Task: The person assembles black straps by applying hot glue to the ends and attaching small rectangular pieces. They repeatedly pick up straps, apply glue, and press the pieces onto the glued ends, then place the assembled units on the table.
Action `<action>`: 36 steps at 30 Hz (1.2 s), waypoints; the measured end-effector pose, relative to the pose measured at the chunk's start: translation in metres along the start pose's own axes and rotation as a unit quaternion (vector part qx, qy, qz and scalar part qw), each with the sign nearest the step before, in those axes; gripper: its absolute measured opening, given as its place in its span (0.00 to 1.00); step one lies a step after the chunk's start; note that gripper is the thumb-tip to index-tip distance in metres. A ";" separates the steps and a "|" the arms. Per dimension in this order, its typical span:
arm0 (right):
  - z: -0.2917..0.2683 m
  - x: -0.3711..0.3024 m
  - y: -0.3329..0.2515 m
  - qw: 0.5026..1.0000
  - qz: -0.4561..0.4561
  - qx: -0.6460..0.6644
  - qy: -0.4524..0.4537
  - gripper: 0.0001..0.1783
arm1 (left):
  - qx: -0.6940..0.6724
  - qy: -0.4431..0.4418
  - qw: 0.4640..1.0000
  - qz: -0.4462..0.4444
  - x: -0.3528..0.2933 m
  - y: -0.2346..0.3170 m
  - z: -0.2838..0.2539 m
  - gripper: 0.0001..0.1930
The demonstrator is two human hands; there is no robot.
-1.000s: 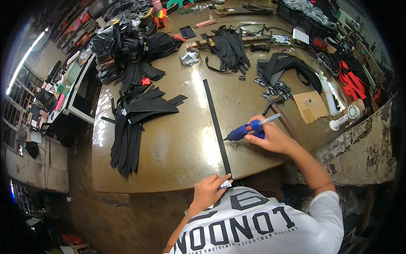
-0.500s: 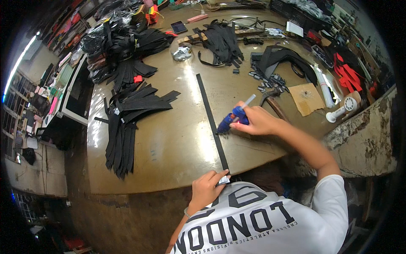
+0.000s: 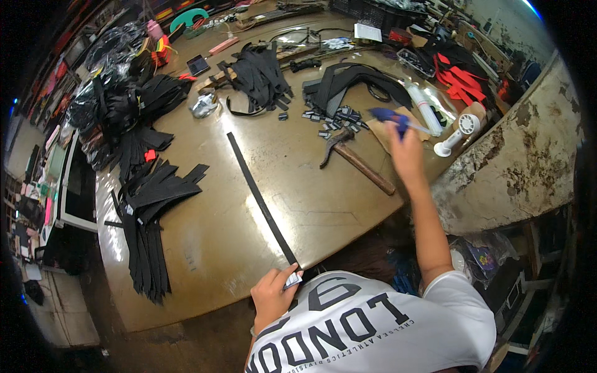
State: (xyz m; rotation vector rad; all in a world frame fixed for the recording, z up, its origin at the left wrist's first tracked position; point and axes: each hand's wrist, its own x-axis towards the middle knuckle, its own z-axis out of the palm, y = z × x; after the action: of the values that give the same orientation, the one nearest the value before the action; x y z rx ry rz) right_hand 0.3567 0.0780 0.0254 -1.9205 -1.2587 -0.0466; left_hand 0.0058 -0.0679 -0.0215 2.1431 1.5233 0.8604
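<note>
A long black strap (image 3: pixel 258 196) lies slantwise across the brown table (image 3: pixel 233 255), reaching the near edge. There my left hand (image 3: pixel 272 292) is closed on the strap's end, with a small white label (image 3: pixel 292 281) at the fingertips. Out to the right, my right hand (image 3: pixel 407 155) grips a blue glue gun (image 3: pixel 390 117), slightly blurred, with a pale glue stick coming out of its back. It is over or beside a piece of brown cardboard (image 3: pixel 378 132); whether it touches is unclear. A hammer (image 3: pixel 364 166) with a wooden handle lies left of my right forearm.
Black straps are heaped at the left (image 3: pixel 146 230) and far middle (image 3: pixel 261 78). Small dark labels (image 3: pixel 336 118) lie scattered beyond the hammer. At the right are a white handheld fan (image 3: pixel 457 133), a bundle of glue sticks (image 3: pixel 426 110) and red straps (image 3: pixel 457 81).
My right hand has lifted the glue gun off the strap and moved it right, away to the cardboard. My left hand still holds the strap's near end. The view has shifted.
</note>
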 end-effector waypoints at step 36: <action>-0.008 0.135 -0.170 0.842 -0.412 0.223 -0.267 0.13 | -0.008 -0.058 0.998 0.020 0.001 -0.007 -0.007 0.22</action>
State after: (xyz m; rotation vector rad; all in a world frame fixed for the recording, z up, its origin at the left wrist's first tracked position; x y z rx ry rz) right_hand 0.2946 0.2013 0.1928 -0.8962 -2.1732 0.3359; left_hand -0.0037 -0.0652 -0.0201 2.1785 1.4178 0.7442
